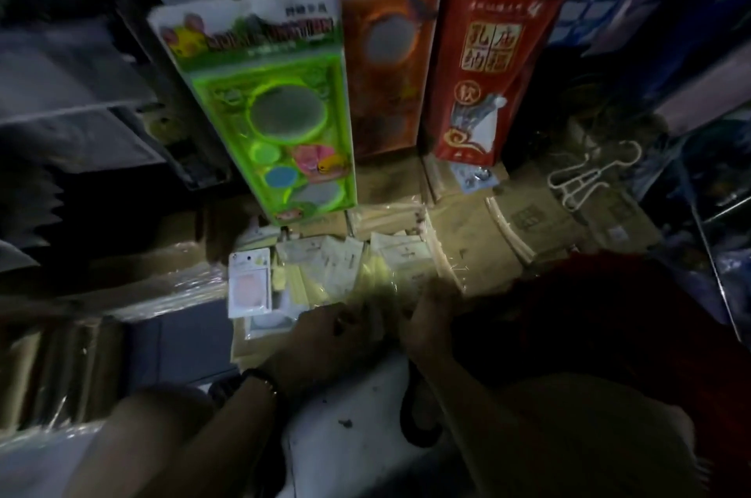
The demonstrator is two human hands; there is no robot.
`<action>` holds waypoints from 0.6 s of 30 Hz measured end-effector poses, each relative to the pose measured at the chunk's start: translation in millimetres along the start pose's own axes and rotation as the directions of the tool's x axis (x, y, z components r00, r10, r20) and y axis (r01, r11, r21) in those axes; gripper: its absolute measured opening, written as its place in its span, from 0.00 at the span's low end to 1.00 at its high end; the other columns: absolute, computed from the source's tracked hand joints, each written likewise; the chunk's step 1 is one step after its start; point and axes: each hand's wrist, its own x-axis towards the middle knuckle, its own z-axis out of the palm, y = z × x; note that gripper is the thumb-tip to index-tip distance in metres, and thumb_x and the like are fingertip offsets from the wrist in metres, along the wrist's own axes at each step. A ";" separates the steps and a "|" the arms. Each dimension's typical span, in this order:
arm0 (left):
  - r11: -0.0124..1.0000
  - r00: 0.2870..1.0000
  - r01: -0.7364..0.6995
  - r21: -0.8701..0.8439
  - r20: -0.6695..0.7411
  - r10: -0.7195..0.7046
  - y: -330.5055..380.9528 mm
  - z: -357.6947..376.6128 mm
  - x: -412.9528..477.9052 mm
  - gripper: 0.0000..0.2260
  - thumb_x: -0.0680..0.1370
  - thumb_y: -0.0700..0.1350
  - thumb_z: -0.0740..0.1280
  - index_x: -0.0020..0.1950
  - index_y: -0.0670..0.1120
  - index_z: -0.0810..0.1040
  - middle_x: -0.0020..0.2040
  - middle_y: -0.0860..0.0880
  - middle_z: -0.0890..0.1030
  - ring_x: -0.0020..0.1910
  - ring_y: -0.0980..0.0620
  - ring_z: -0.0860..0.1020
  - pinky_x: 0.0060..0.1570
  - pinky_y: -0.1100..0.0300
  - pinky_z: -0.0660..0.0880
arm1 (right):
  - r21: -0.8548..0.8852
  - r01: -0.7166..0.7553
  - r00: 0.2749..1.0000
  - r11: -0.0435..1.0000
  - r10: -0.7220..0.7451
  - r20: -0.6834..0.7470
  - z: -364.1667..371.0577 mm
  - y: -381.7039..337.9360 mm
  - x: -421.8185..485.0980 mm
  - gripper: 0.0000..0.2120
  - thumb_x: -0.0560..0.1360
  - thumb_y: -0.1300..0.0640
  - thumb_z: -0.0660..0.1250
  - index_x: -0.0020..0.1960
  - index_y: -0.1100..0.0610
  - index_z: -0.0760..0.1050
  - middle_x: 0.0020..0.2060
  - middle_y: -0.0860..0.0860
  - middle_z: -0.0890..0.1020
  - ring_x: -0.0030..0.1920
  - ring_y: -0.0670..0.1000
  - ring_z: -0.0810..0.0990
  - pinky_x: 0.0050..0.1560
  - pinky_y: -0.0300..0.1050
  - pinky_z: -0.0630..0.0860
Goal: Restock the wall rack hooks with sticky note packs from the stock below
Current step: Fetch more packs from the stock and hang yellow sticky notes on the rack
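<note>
In the lower centre of the frame the left hand (325, 339) and right hand (430, 318) meet, fingers bent over glare-washed cellophane; whether either grips a pack I cannot tell. The sticky note packs (345, 261) lie just above them, a loose heap running left to right, equally near both. A green hanging pack (276, 103) dangles over the heap's upper edge and may hinder lifting; cardboard boxes (487, 241) sit right

dim rm, dark shelves (69, 99) l, pale floor (353, 408)
</note>
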 end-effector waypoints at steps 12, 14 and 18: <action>0.969 0.993 -0.089 0.230 -0.061 0.106 -24.9 36.8 45.9 0.25 0.77 0.71 0.56 0.51 0.54 0.82 0.47 0.53 0.86 0.44 0.54 0.83 0.50 0.50 0.81 | 0.042 0.027 0.999 0.999 -0.025 -0.045 -0.8 -8.4 6.8 0.37 0.82 0.47 0.69 0.84 0.58 0.59 0.71 0.62 0.77 0.66 0.63 0.81 0.63 0.54 0.79; 0.986 0.992 -0.069 0.153 -0.093 0.084 -23.9 39.7 49.2 0.30 0.75 0.74 0.56 0.50 0.52 0.84 0.46 0.51 0.87 0.44 0.50 0.85 0.50 0.49 0.82 | 0.060 0.022 0.991 0.998 -0.014 -0.133 -3.7 -5.2 5.7 0.36 0.82 0.51 0.71 0.85 0.54 0.59 0.65 0.61 0.82 0.61 0.63 0.84 0.59 0.53 0.81; 0.996 0.996 -0.017 0.084 -0.082 0.024 -12.4 37.5 42.3 0.19 0.72 0.68 0.56 0.46 0.58 0.79 0.48 0.50 0.86 0.48 0.49 0.84 0.54 0.47 0.80 | 0.066 0.012 0.972 0.998 0.004 -0.234 -21.8 -4.1 -0.5 0.23 0.86 0.56 0.62 0.80 0.59 0.69 0.58 0.63 0.84 0.58 0.63 0.85 0.58 0.51 0.80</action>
